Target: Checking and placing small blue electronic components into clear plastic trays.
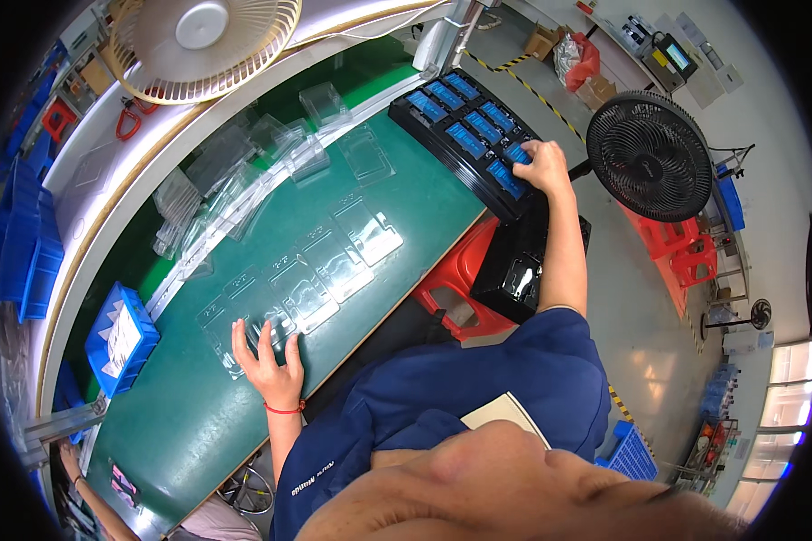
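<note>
My right hand (543, 168) reaches over a black tray (424, 137) at the table's far right corner. Its fingers are bent and pinched on a blue rectangular piece (518, 154) in one pocket; the fingertips partly cover it. Other blue pieces (465, 140) sit in rows in the same tray. My left hand (271, 371) is spread open over the near end of a row of clear plastic blister shells (305, 295), its fingertips at the nearest ones. Another clear shell (367, 155) lies alone near the tray.
Stacked clear shells (182, 200) lie along the table's back rail. A blue bin (141, 353) with white pieces stands left. Black trays (507, 279) rest on a red stool (444, 287). Fans (650, 158) stand nearby. Another person's arm (95, 501) shows lower left.
</note>
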The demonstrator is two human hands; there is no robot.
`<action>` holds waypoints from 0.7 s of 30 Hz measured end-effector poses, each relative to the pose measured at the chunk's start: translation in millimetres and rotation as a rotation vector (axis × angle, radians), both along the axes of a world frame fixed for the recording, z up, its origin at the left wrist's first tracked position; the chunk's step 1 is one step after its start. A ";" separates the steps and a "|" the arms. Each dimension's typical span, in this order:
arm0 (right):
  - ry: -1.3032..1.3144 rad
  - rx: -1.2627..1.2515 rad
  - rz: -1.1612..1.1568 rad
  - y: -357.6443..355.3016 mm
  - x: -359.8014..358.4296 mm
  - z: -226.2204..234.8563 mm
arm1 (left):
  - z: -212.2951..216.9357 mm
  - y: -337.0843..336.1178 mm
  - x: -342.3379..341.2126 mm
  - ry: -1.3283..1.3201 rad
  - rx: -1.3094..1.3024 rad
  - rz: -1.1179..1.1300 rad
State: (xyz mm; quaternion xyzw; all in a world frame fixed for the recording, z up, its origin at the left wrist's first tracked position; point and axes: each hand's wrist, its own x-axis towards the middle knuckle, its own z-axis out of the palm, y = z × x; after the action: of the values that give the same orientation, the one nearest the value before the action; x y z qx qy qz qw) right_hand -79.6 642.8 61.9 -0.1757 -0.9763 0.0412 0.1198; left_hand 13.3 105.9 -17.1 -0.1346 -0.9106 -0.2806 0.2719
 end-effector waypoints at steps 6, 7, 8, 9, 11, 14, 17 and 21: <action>-0.107 -0.101 0.059 -30.6 9.9 -14.5 | -2.3 -1.8 -0.8 0.025 0.036 0.007; -0.117 -0.056 0.047 -33.4 7.4 -11.5 | -3.0 -2.3 -0.8 0.029 0.039 0.006; -0.125 -0.010 0.036 -36.0 4.6 -7.6 | -3.2 -2.8 -0.3 0.031 0.039 0.012; -0.086 -0.011 0.007 -35.3 2.9 -2.5 | -3.2 -3.4 0.5 0.039 0.036 0.006; -0.033 -0.088 -0.018 -31.2 -9.5 19.4 | -4.1 -2.5 0.3 0.051 0.030 0.009; 0.012 -0.024 0.010 -17.7 -52.9 29.1 | -5.5 -2.7 -0.1 0.041 0.044 0.008; -0.056 -0.045 0.009 -10.2 -98.4 19.1 | -7.2 -3.0 1.1 0.049 0.072 0.033; -0.228 -0.112 -0.013 -4.8 -121.8 -1.0 | -9.0 -4.1 -0.3 0.044 0.069 0.058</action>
State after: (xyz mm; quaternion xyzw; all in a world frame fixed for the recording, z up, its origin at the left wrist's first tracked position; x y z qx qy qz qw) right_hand -201.5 638.0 60.9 -0.1919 -0.9786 0.0747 -0.0020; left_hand 13.1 101.7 -26.1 -0.1046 -0.8978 -0.3008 0.3043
